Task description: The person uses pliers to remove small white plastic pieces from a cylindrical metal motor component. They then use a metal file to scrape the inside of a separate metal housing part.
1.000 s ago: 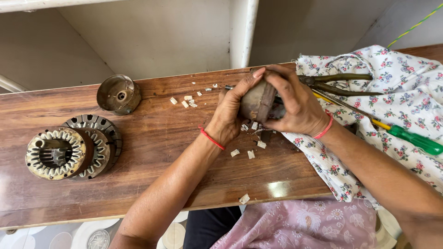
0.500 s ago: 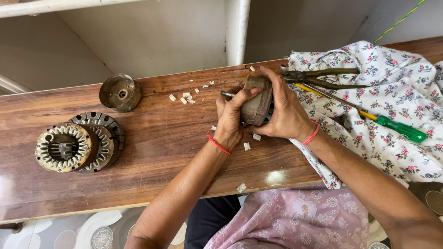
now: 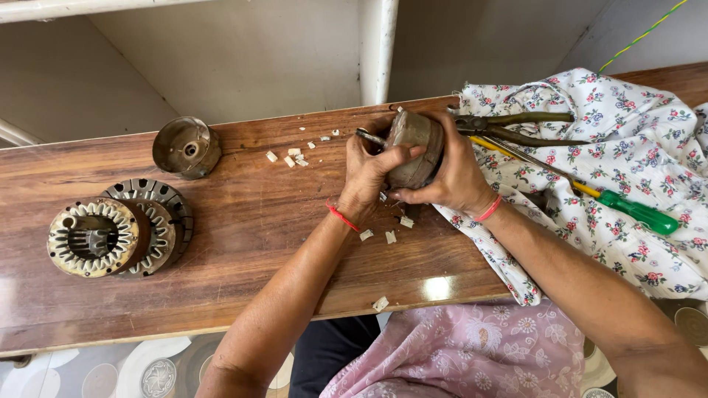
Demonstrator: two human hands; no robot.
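- Left hand (image 3: 372, 173) curled tight round the near side of a round brown metal motor part (image 3: 414, 147), thumb pressed across its face; fingers closed on it.
- Right hand (image 3: 453, 173) cups the same part from the far side, also closed on it. Part is held just above the worktop (image 3: 251, 228), at the edge of a flowered cloth (image 3: 627, 169).
- A thin metal rod (image 3: 366, 137) pokes out beside the left fingers; cannot tell which hand grips it.
- Small pale chips (image 3: 295, 157) lie scattered on the wood, some under the hands.
- Step in hand, by my reading: picking or scraping bits out of the part while both hands steady it.
- Next move likely calls for a firm hold and a slight turn of the part to reach a fresh spot.
- On the cloth: pliers (image 3: 516, 125), a green-handled screwdriver (image 3: 638, 214).
- Well apart to the left: two stacked winding cores (image 3: 110, 236) and a metal cup (image 3: 186, 147).
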